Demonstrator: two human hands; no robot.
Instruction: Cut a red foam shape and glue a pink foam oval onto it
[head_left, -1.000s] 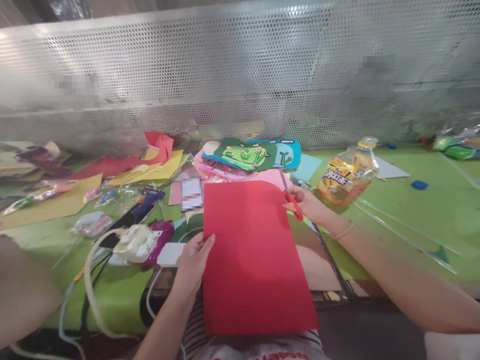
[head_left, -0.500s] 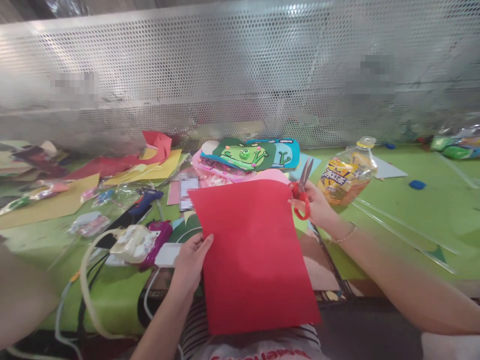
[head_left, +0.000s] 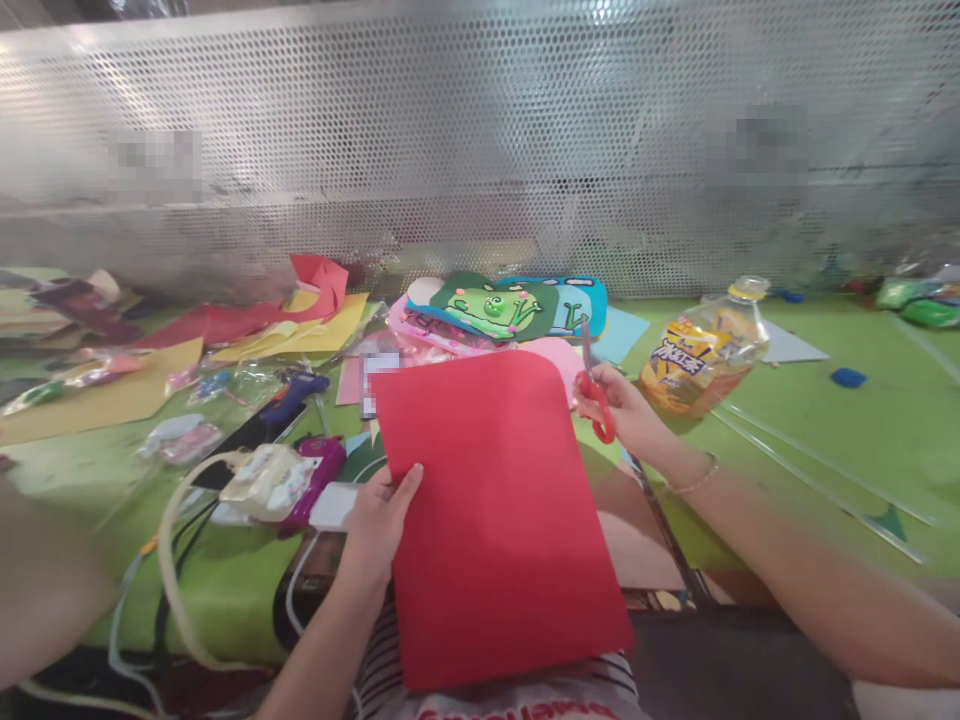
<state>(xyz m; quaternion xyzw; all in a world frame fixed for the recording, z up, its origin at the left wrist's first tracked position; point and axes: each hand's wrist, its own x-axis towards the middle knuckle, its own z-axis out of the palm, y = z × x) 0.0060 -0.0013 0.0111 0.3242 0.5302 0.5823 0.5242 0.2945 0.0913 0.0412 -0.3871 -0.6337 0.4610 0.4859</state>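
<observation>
A large sheet of red paper (head_left: 499, 520) hangs over my lap, its upper right corner rounded. My left hand (head_left: 382, 515) grips its left edge, thumb on the front and the other fingers behind. In my right hand (head_left: 626, 400) is a pair of scissors (head_left: 598, 402) with red handles, the blades pointing up. The scissors are just right of the sheet's rounded corner and apart from it. Behind the sheet, pink paper (head_left: 556, 358) and a green and blue decorated craft piece (head_left: 517, 305) lie on the table.
A bottle of amber drink (head_left: 701, 350) stands beyond my right hand. To the left are a power strip with a white plug (head_left: 266, 482), cables, a blue glue gun (head_left: 295, 397) and yellow paper (head_left: 300, 325). A perforated metal panel (head_left: 480, 130) closes off the back. Another person's arm (head_left: 45, 580) enters at left.
The red sheet has shifted slightly left and down with my left hand. The scissors have turned more upright and come away from the sheet's corner, which now shows fully rounded.
</observation>
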